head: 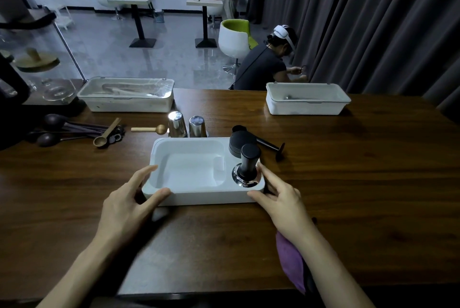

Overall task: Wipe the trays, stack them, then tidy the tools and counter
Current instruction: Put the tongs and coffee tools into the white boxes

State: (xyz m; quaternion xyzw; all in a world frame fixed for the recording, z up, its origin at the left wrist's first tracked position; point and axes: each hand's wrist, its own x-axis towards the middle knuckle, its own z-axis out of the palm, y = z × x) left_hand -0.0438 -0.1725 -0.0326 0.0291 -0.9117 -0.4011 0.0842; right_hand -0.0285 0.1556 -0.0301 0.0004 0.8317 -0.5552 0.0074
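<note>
A white tray (199, 197) sits in the middle of the wooden counter (361, 183). A black and chrome tamper (247, 167) stands in its round slot at the right end. My left hand (132, 198) grips the tray's near-left corner, thumb on the front wall and fingers on the left rim. My right hand (278, 195) holds the near-right corner, fingers against the right wall. A purple cloth (291, 263) lies under my right forearm.
Two steel cups (188, 124) and a black tool with a handle (251, 139) stand just behind the tray. Wooden and dark spoons (82, 131) lie at left. A lidded white box (127, 95) and an open white bin (307, 98) sit along the far edge. A person crouches beyond the counter.
</note>
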